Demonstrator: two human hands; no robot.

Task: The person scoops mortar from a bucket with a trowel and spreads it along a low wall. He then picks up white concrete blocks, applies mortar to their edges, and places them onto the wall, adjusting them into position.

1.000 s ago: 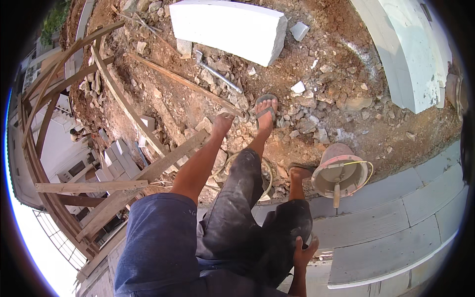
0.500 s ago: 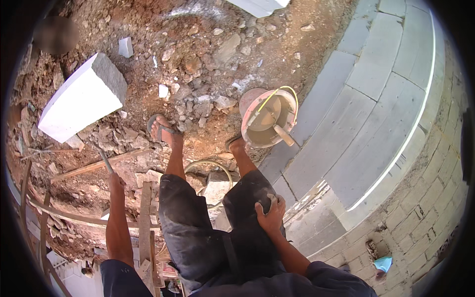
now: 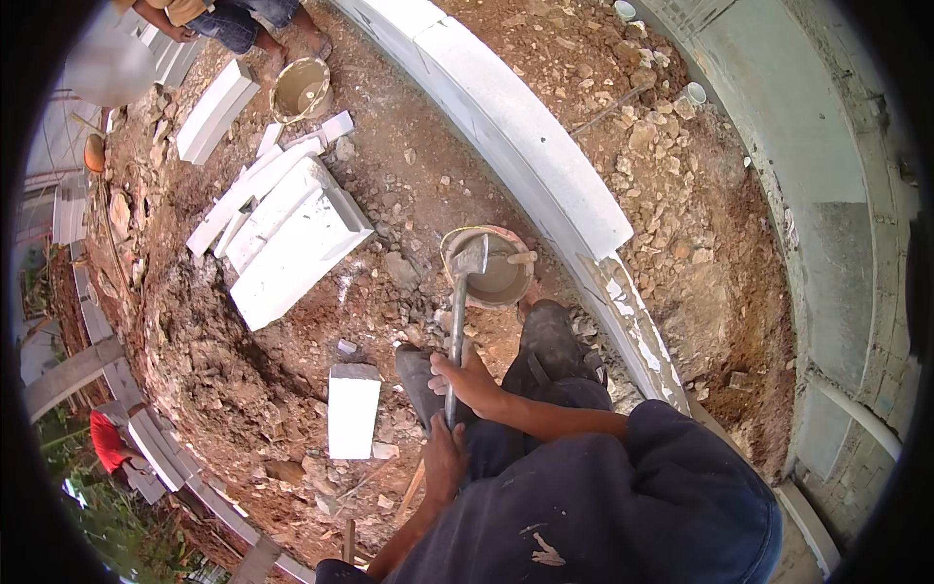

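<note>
Both my hands hold a long-handled tool (image 3: 457, 326) with a grey shaft and a flat, hatchet-like metal blade. My right hand (image 3: 469, 378) is wrapped round the shaft at mid-length. Below it, my left hand (image 3: 446, 453) is closed at the shaft's lower end. The blade overlaps the pinkish bucket (image 3: 525, 288) in this view; whether they touch I cannot tell. Grey wet mortar (image 3: 501, 277) lies in the bucket, and a wooden handle (image 3: 523, 258), part of another tool, crosses its right rim.
A low white block wall (image 3: 525, 131) curves along the right. Several white blocks (image 3: 302, 243) lie on rubble to the left, with a single block (image 3: 353, 414) nearer me. Another person (image 3: 238, 24) stands at the far left beside a second bucket (image 3: 300, 90). A red-clad person (image 3: 109, 443) is at the left edge.
My view has swung up and wider. My right hand has left my thigh and taken hold of the tool's shaft. The tool has come from my left side to in front of me.
</note>
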